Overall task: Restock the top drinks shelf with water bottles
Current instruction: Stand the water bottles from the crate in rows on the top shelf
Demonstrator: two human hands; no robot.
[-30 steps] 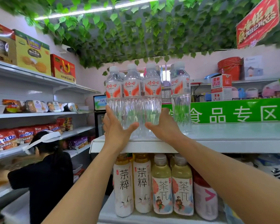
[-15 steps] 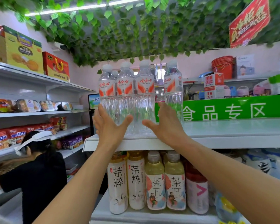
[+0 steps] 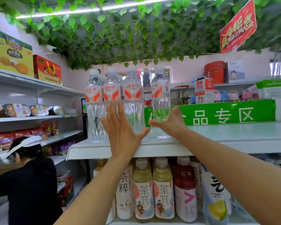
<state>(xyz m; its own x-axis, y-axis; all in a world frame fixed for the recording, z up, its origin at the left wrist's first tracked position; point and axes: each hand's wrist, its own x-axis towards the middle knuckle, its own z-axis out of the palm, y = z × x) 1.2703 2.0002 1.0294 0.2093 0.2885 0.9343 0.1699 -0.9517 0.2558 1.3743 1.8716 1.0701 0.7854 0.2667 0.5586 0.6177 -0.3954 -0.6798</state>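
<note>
Several clear water bottles with red-and-white labels stand on the top shelf (image 3: 234,132) near its left end. Three form a front row (image 3: 131,95), and one bottle (image 3: 161,98) stands a little apart to their right. My left hand (image 3: 122,129) is held flat with straight, spread fingers against the lower part of the row's middle and right bottles. My right hand (image 3: 172,122) lies against the base of the separate bottle. Its thumb is spread across the front and its fingers run along the bottle's right side, partly hidden.
The shelf below holds tea and juice bottles (image 3: 152,189). A green sign (image 3: 225,114) runs behind the top shelf. To the left, a person in black (image 3: 26,176) bends at snack shelves (image 3: 31,117). Leafy vines (image 3: 120,38) hang overhead.
My left hand has shifted right from the row's left bottles to the middle and right ones. My right hand has moved right to the separate bottle. The camera has come closer.
</note>
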